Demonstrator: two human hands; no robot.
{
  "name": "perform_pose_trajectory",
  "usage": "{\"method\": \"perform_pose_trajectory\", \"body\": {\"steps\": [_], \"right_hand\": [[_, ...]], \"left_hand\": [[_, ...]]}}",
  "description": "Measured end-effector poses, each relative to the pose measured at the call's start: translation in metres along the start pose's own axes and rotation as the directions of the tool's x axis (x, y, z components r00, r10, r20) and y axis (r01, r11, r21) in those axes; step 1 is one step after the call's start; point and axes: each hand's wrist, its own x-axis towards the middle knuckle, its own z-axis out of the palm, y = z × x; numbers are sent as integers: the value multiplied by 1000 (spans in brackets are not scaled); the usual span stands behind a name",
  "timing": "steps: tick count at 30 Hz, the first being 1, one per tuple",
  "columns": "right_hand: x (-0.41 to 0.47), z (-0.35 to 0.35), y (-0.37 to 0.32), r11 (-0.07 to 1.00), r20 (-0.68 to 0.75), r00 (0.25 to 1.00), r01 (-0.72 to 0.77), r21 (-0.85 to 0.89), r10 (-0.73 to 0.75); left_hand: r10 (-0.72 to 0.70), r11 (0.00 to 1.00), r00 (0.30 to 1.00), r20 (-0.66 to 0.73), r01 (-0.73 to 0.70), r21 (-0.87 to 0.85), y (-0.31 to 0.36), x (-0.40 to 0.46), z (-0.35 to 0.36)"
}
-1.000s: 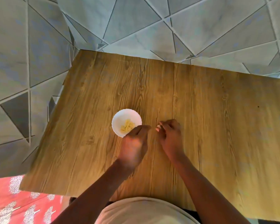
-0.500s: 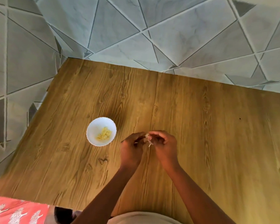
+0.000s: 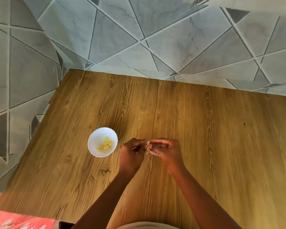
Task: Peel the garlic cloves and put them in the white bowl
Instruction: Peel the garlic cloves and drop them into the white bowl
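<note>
Pinched between both grips: a small pale garlic clove with papery skin (image 3: 148,143), held just above the tabletop near the middle of the view. Left hand (image 3: 132,154) at 9 o'clock of the clove, fingers curled, fingertips nipping its left side. Right hand (image 3: 166,150) at 3 o'clock, thumb and forefinger closed on the clove's right side, other fingers curled beneath. A thin strip of loose skin hanging down from the clove between the two hands.

At 9 o'clock from the left hand, close by but apart from it: a small round white bowl with a scalloped rim (image 3: 93,138), upright on the tabletop, holding a little heap of peeled yellowish garlic cloves (image 3: 106,144) toward its right side.

Beneath everything, a wood-grain laminate tabletop (image 3: 205,146). At 12 o'clock and 9 o'clock, beyond the tabletop's edges, grey marbled tiles cut in triangles by dark lines (image 3: 155,30). At 7 o'clock, at the bottom left corner, red cloth with a white pattern (image 3: 10,220).
</note>
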Motion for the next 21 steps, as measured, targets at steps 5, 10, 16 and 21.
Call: {"method": "perform_pose_trajectory", "body": {"steps": [5,10,16,21], "right_hand": [[-2,5,-4,996,-33,999,-6,-91,3],[-2,6,-4,959,-33,998,32,-281,-43],[-2,10,0,923,-39,995,66,-379,-87],[3,9,11,847,-37,986,118,-519,-160]], "left_hand": [[49,998,998,44,-50,29,-5,2,-7],[110,993,991,76,-113,40,-7,-1,-9],[64,993,998,23,-66,97,-8,-8,-4],[-31,987,1000,-6,31,155,-12,-12,-4]]}}
